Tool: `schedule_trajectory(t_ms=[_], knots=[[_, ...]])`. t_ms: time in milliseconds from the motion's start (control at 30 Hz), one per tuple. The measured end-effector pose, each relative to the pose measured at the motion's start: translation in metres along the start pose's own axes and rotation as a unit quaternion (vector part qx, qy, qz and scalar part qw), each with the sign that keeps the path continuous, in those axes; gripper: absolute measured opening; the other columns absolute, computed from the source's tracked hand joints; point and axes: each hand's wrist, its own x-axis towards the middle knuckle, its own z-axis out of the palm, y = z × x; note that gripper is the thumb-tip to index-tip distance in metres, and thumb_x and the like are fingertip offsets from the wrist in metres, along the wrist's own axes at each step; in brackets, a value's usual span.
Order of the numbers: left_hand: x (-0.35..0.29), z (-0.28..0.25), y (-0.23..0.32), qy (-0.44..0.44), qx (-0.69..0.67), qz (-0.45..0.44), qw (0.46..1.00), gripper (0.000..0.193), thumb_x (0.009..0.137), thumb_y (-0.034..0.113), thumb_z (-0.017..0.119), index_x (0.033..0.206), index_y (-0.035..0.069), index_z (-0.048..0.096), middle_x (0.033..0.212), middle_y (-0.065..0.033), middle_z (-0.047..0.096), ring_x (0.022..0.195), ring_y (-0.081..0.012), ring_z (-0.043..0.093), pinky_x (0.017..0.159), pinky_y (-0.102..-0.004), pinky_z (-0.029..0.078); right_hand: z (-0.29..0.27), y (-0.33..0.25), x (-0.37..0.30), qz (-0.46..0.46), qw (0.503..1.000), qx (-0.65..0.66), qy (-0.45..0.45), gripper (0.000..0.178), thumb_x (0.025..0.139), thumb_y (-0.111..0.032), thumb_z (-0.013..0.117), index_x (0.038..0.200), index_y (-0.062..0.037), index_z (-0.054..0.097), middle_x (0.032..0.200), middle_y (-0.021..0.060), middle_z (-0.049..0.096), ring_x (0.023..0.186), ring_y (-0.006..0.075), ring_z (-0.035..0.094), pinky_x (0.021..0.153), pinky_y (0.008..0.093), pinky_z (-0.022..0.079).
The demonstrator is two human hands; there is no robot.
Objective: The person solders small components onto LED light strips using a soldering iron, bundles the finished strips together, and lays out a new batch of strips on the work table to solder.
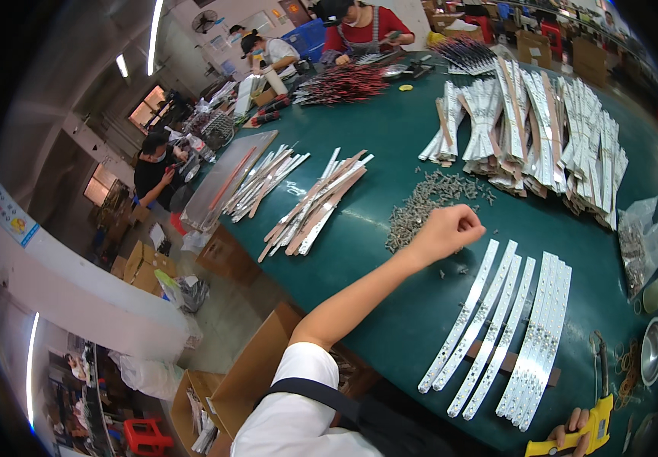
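My left hand (451, 234) hangs over the table beside a heap of small grey metal parts (428, 204), with its fingers curled into a pinch. Whatever may sit between those fingertips is hidden. In front of it lie several thin white light strips (472, 311) dotted with small components. A tighter group of strips (538, 335) lies to their right, and a dark bar (554, 375) shows under them. At the lower right edge my right hand (573, 433) is wrapped round a yellow soldering gun (600, 423), its narrow tip pointing away from me.
A large stack of bundled strips (531, 129) covers the far right of the green table (359, 305). Looser strip bundles (317, 206) lie left. A metal bowl (653, 350), a tape roll (656, 294) and a plastic bag (635, 244) line the right edge. Co-workers (367, 34) sit opposite.
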Motion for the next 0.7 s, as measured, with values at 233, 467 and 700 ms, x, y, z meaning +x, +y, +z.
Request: schedule_trajectory(t_ms=[233, 467, 700], knots=[[-0.027, 0.093, 0.035, -0.241, -0.285, -0.028, 0.928, 0.015, 0.085, 0.009, 0.07, 0.092, 0.003, 0.058, 0.085, -0.0009, 0.063, 0.08, -0.0073, 0.06, 0.072, -0.0214, 0.049, 0.003, 0.008, -0.006, -0.049, 0.998, 0.02, 0.038, 0.055, 0.084, -0.008, 0.057, 0.13, 0.0014, 0.027, 0.092, 0.0105, 0.039, 0.08, 0.0159, 0.037, 0.051, 0.0225, 0.045], [-0.035, 0.11, 0.051, -0.248, -0.152, -0.033, 0.956, 0.015, 0.086, 0.008, 0.066, 0.098, 0.001, 0.061, 0.091, -0.0016, 0.063, 0.081, -0.0068, 0.059, 0.074, -0.0216, 0.047, 0.015, 0.01, -0.001, -0.06, 0.995, -0.036, 0.066, 0.06, 0.084, -0.012, 0.06, 0.134, 0.0044, 0.031, 0.088, 0.0123, 0.045, 0.079, 0.0163, 0.041, 0.046, 0.0197, 0.044], [-0.047, 0.115, 0.054, -0.176, 0.037, 0.137, 0.974, 0.01, 0.079, 0.004, 0.067, 0.088, 0.003, 0.065, 0.081, -0.0045, 0.064, 0.075, -0.0133, 0.061, 0.068, -0.0252, 0.047, 0.017, 0.01, 0.001, -0.065, 0.994, -0.065, 0.062, 0.066, 0.083, -0.012, 0.06, 0.139, 0.0042, 0.028, 0.088, 0.0141, 0.047, 0.08, 0.0179, 0.044, 0.046, 0.0194, 0.045]])
